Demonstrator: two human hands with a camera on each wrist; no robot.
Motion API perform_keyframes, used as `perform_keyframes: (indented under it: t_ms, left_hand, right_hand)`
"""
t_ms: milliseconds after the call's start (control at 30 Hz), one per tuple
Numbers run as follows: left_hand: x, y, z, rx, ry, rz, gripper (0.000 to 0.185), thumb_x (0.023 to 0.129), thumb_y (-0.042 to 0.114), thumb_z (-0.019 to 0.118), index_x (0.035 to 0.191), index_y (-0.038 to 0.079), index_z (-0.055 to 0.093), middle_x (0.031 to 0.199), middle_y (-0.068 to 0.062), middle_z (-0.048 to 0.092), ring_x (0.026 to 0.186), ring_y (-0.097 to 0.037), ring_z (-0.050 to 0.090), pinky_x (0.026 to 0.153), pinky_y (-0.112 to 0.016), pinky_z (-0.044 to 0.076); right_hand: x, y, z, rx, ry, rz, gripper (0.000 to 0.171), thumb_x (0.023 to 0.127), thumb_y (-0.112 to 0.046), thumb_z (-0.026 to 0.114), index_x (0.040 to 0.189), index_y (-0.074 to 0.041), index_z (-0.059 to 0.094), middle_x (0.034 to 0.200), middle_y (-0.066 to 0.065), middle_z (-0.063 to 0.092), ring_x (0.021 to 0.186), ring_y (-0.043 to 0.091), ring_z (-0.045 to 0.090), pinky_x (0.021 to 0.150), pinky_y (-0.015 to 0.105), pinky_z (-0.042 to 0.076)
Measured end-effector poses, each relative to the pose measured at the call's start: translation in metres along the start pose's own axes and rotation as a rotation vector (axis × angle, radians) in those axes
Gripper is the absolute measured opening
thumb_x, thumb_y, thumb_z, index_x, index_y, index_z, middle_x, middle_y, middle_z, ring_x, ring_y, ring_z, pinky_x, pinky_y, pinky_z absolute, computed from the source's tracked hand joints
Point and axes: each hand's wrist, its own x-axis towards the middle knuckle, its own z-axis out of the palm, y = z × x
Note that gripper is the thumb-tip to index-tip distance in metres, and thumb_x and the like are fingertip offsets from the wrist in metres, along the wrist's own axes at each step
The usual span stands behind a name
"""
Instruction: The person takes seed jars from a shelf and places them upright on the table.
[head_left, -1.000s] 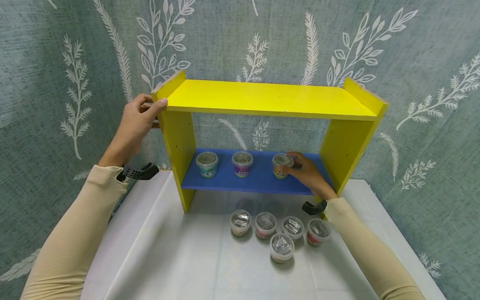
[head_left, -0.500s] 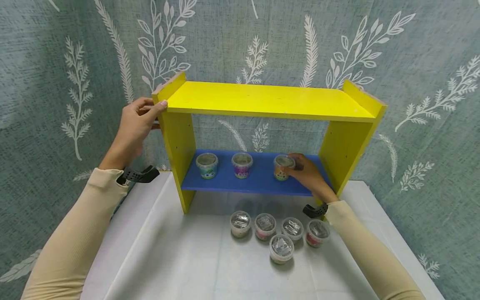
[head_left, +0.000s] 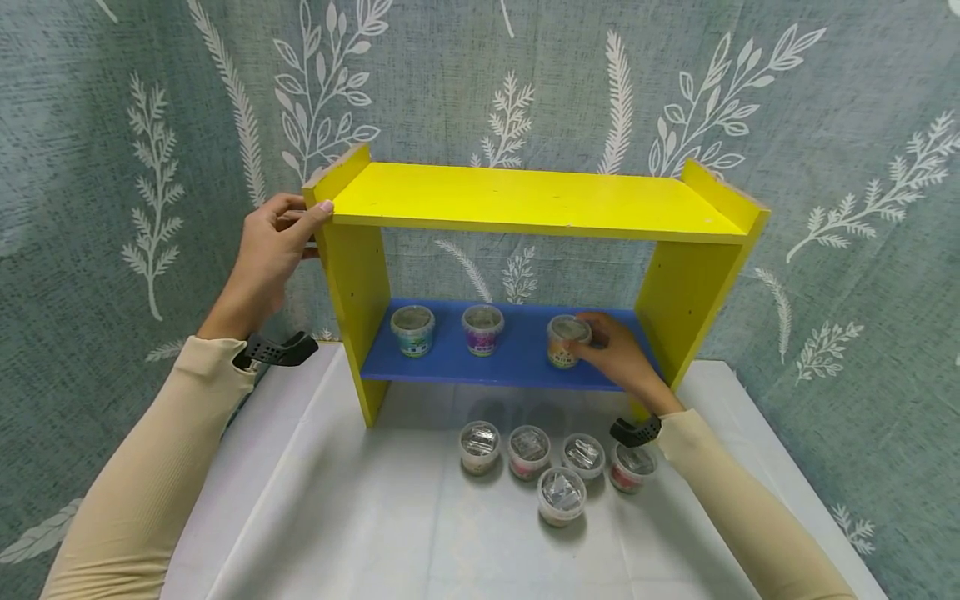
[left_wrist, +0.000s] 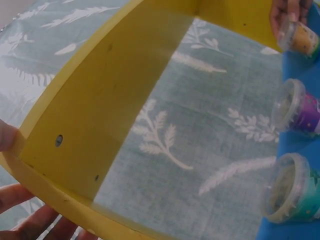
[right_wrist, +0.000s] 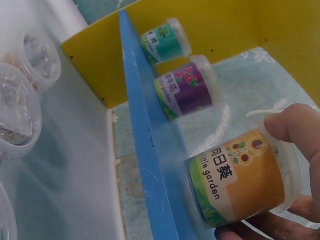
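Observation:
At the upper left corner of the yellow shelf unit (head_left: 525,200), my left hand (head_left: 272,250) grips the side panel, thumb in front and fingers behind. My right hand (head_left: 615,350) holds a clear plastic tub with an orange sunflower label (right_wrist: 245,175), which reads "little garden". This tub is upright at the right part of the blue shelf board (head_left: 517,367), close to its front edge; whether its base touches the board, I cannot tell. To its left stand a tub with a purple label (head_left: 482,331) and a tub with a teal label (head_left: 412,332).
Several more tubs stand on the white table (head_left: 375,517) in front of the unit, among them a front one (head_left: 561,496) and one with a red label (head_left: 632,468), partly behind my right wrist strap. Leaf-patterned green cloth (head_left: 450,83) hangs behind.
My right hand has brought the orange-labelled tub slightly towards the front edge of the blue board. The left hand keeps its grip on the panel.

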Motion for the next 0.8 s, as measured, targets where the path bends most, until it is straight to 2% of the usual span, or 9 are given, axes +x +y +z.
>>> perform_keyframes:
  t_ms: [233,367,533,800]
  left_hand:
    - [0.0,-0.001,0.0,0.014,-0.002,0.008,0.039,0.102,0.045,0.063,0.129,0.018,0.056,0.118,0.002,0.063,0.109,-0.019,0.059,0.092,-0.037,0.05]
    - [0.0,-0.002,0.0,0.013,-0.003,0.012,0.041,0.102,0.045,0.063,0.131,0.017,0.056,0.119,0.001,0.062,0.109,-0.019,0.059,0.093,-0.038,0.049]
    - [-0.001,-0.001,0.0,0.005,-0.01,0.005,0.041,0.101,0.046,0.063,0.131,0.018,0.055,0.12,0.001,0.062,0.109,-0.019,0.058,0.092,-0.037,0.05]
    - [-0.001,-0.001,0.001,0.001,-0.012,0.001,0.039,0.102,0.047,0.062,0.129,0.019,0.055,0.121,-0.001,0.061,0.11,-0.02,0.058,0.092,-0.037,0.049]
  right_hand:
    - [-0.01,-0.01,0.0,-0.003,-0.011,-0.015,0.067,0.1,-0.03,0.071,0.154,-0.006,0.04,0.143,0.019,0.055,0.13,0.037,0.054,0.098,0.054,0.05]
    - [-0.016,-0.018,0.001,0.001,-0.012,-0.023,0.064,0.1,-0.023,0.07,0.153,-0.002,0.04,0.14,0.022,0.056,0.127,0.039,0.056,0.096,0.05,0.052]
    - [-0.017,-0.009,0.004,0.01,0.006,-0.046,0.062,0.098,-0.03,0.074,0.149,-0.008,0.046,0.137,0.017,0.059,0.121,0.034,0.059,0.091,0.044,0.054]
    - [-0.025,-0.006,0.009,0.034,-0.012,-0.042,0.062,0.097,-0.031,0.074,0.148,-0.008,0.046,0.138,0.015,0.058,0.123,0.033,0.058,0.092,0.045,0.054]
